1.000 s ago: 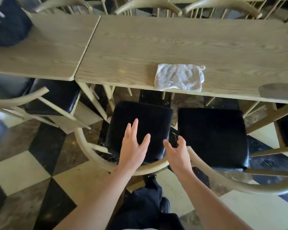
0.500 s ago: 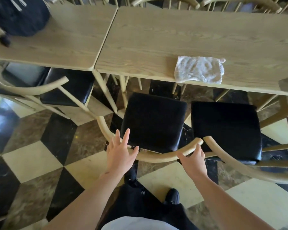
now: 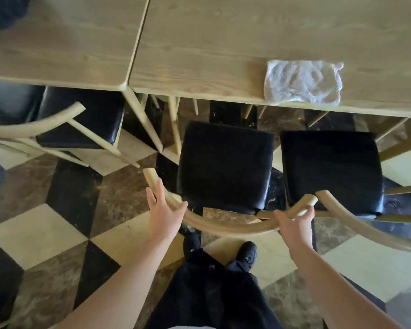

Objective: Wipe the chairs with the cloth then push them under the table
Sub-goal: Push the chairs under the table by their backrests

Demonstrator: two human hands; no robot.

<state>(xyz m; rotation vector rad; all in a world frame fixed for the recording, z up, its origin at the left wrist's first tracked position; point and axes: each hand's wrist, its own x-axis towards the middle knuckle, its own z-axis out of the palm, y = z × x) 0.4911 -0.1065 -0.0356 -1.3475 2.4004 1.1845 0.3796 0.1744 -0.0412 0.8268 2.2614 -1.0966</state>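
The middle chair has a black seat (image 3: 226, 165) and a curved pale wooden backrest (image 3: 223, 225); it stands just in front of the wooden table (image 3: 199, 55), its seat outside the table edge. My left hand (image 3: 163, 210) wraps the left part of the backrest, thumb on the seat side. My right hand (image 3: 294, 224) curls over the backrest's right end. The white cloth (image 3: 301, 81) lies flat near the table's front edge, apart from both hands.
A second black-seated chair (image 3: 330, 172) stands close on the right, its backrest (image 3: 365, 226) almost touching the one I hold. A third chair (image 3: 81, 117) sits partly under the left table. A dark bag (image 3: 3, 10) lies at the table's far left. My feet (image 3: 247, 252) stand on checkered floor.
Both hands dropped from above the black seat onto the backrest and closed around it. The cloth has stayed on the table.
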